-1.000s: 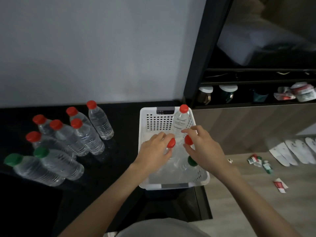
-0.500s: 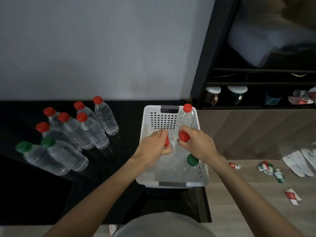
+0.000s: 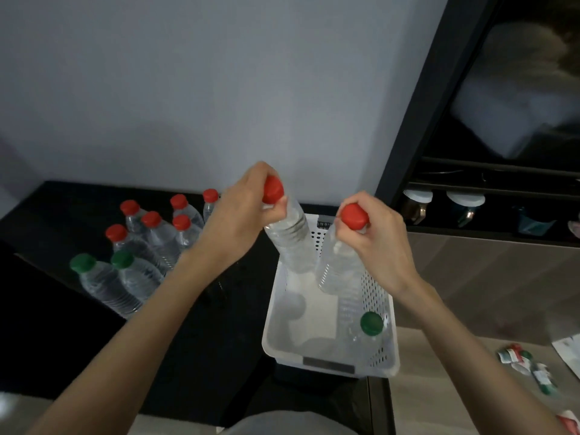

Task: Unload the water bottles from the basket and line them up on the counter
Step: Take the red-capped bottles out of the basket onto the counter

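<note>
Basket [image 3: 270, 346] at the worktop's [image 3: 62, 215] right end, containing one green-capped bottle [image 3: 371, 323]. Above it, left hand [image 3: 238, 221] grips left bottle [image 3: 292, 243] and right hand [image 3: 376, 246] grips right bottle [image 3: 339, 265], at the red caps. Unloaded bottles [image 3: 150, 246] stand grouped leftward.

Your left hand [image 3: 238, 221] pinches a clear plastic red-capped water bottle [image 3: 290, 243] by the neck, tilted above the white perforated plastic basket [image 3: 329, 362]. Your right hand [image 3: 376, 243] holds a second red-capped bottle [image 3: 340, 265] just beside it. Below that grip sits a green-capped clear bottle [image 3: 371, 323] in the basket. Left of both grips, eight more capped bottles [image 3: 150, 246] cluster on the black counter [image 3: 62, 215].
</note>
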Available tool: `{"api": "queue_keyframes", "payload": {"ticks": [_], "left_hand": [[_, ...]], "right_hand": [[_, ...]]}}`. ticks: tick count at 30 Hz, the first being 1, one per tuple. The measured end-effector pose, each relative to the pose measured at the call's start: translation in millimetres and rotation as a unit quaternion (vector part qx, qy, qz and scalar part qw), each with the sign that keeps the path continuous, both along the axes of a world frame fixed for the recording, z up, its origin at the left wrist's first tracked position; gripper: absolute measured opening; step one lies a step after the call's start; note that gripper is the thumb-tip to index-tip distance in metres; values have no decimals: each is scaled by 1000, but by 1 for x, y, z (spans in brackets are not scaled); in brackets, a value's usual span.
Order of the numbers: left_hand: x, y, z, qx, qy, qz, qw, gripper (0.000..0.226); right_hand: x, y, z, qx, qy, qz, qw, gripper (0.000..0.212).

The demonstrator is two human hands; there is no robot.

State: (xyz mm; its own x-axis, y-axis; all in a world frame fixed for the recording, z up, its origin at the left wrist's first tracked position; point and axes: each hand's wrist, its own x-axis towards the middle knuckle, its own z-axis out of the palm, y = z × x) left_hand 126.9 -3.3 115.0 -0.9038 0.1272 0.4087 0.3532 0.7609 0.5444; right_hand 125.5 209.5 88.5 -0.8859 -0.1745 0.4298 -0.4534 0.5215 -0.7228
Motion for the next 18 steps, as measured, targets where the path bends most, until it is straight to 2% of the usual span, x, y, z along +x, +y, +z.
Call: {"api": "queue_keyframes", "payload": {"ticks": [5,8,14,18], "left_hand": [[-2,-33,23,-3,57,49,997,23],[0,-55,18,-25,61,55,996,22],[14,-102,-22,-51,12,57,997,18],[21,-124,-59,-92,-50,39,994,14]], "right_hand": [[-13,-43,40,-17,59,33,998,11],[-23,-76,50,-14,71,70,995,10],[-42,-130,33,11,43,132,990,12],[-51,-155,0,93,3,142,985,14]]}}
